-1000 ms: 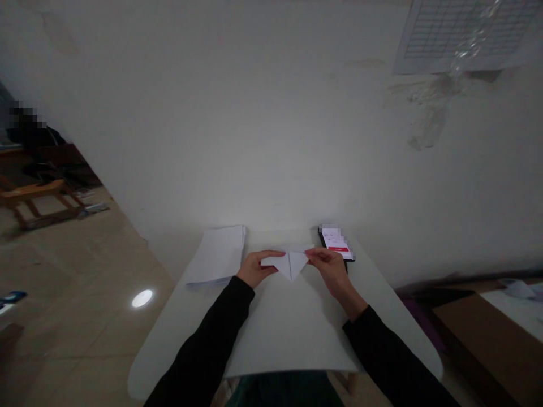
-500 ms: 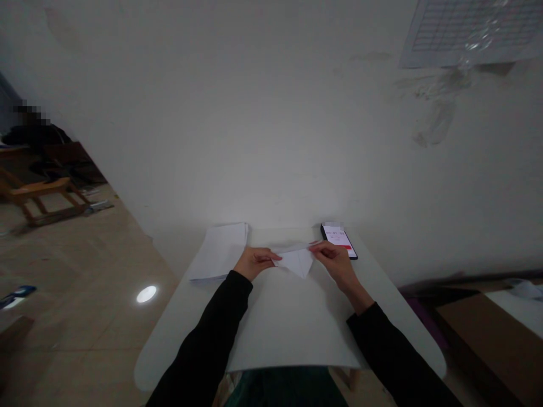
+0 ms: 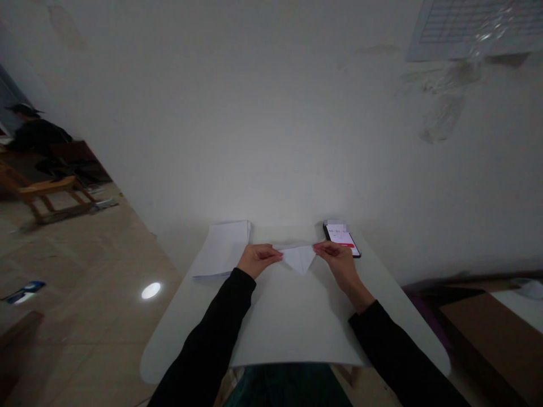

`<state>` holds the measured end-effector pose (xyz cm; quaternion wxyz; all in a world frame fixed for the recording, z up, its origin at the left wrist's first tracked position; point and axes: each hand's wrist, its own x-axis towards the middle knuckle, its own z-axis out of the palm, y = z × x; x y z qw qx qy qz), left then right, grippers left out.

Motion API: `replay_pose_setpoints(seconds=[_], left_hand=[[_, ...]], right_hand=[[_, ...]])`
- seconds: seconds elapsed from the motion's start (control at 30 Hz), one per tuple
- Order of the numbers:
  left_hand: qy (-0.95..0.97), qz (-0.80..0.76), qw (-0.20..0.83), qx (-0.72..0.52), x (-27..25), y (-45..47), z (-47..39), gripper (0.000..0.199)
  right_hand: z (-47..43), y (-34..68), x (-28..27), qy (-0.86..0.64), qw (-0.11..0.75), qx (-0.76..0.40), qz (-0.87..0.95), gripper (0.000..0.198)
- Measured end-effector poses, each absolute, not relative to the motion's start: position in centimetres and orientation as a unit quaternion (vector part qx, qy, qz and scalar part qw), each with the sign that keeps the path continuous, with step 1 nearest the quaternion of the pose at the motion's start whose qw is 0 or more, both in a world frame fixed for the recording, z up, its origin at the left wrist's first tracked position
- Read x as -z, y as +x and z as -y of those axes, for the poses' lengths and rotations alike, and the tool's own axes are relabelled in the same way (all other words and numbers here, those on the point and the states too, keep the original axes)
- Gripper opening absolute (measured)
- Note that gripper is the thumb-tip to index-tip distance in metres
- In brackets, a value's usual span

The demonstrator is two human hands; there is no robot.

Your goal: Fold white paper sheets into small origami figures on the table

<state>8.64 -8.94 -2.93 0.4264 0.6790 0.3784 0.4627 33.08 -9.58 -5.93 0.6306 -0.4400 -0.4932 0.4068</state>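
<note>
A folded sheet of white paper [image 3: 299, 259] is stretched between my two hands, its pointed end toward me and a straight edge at the far side. My left hand [image 3: 259, 259] pinches its left corner between thumb and fingers. At the right corner, my right hand [image 3: 337, 261] pinches the paper in the same way. A crease runs down the middle of the folded part. Beside my left hand lies a stack of white paper [image 3: 223, 246], partly covered by that hand. A phone [image 3: 343, 240] showing a timer lies just behind my right hand.
The white table [image 3: 292, 333] stands against a pale wall [image 3: 271, 113]. A cardboard box [image 3: 496, 333] is low on the right. Off to the left are a wooden chair [image 3: 53, 186] and a seated person [image 3: 38, 133] in dark clothing.
My right hand has drawn its corner of the paper slightly down, and the far flap now lies flatter and narrower. The camera view has shifted a little.
</note>
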Motion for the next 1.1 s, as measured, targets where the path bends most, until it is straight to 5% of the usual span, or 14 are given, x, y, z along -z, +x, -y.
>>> replay_pose_setpoints(seconds=[0.43, 0.87, 1.1], left_hand=[[0.6, -0.37, 0.491, -0.512, 2.7, 9.5, 9.1, 0.03], [0.591, -0.416, 0.457, -0.518, 2.4, 8.2, 8.3, 0.009], [0.582, -0.39, 0.508, -0.501, 2.0, 8.0, 8.8, 0.023]], right_hand=[[9.4, 32.8, 6.2, -0.43, 0.626, -0.399, 0.514, 0.021], [10.4, 33.2, 4.5, -0.382, 0.562, -0.435, 0.591, 0.031], [10.4, 33.0, 4.8, -0.404, 0.578, -0.374, 0.603, 0.018]])
